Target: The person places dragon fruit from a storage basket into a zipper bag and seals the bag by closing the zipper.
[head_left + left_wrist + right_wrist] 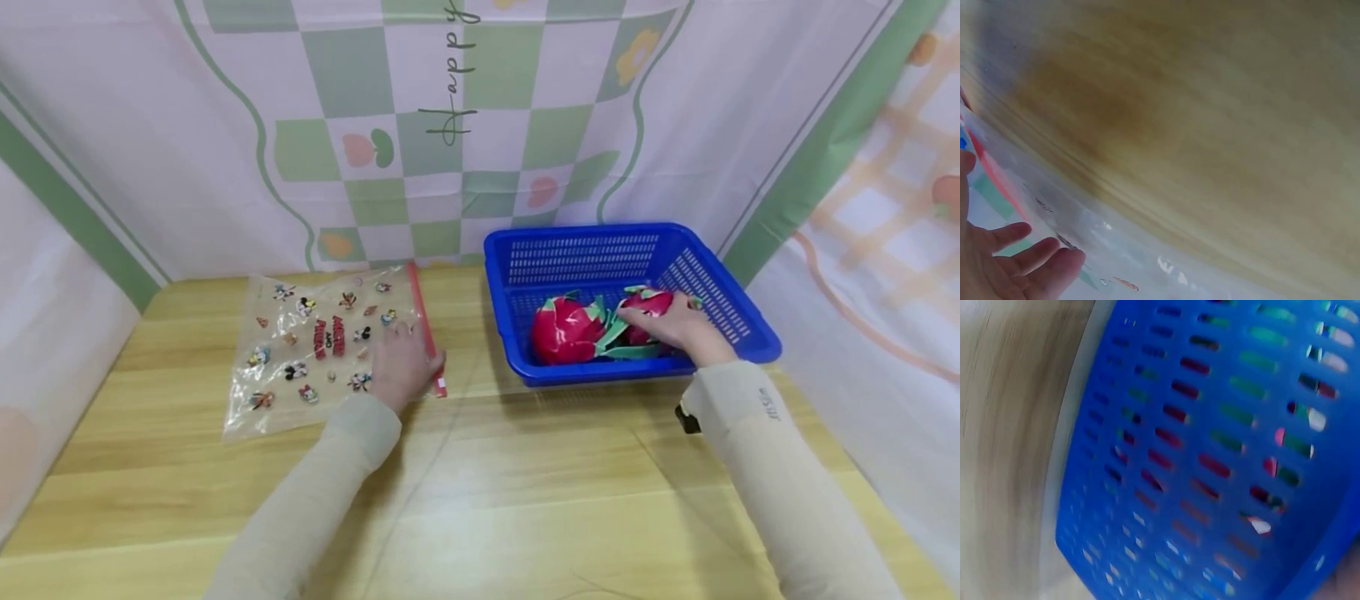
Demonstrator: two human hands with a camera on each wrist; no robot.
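Two toy dragon fruits, red with green leaf tips, lie in a blue plastic basket on the right of the table. In the head view my right hand reaches over the basket's near side and grips the right dragon fruit, thumb and fingers around its top. The other dragon fruit sits to its left. My left hand is over the red-edged side of a clear zip bag printed with cartoon figures. Its fingers look loosely bent in the left wrist view and hold nothing.
The bag lies flat on the wooden table, left of the basket. A patterned cloth hangs behind the table, and cloth also hangs along both sides. In the right wrist view the basket's slotted wall blocks most of the scene.
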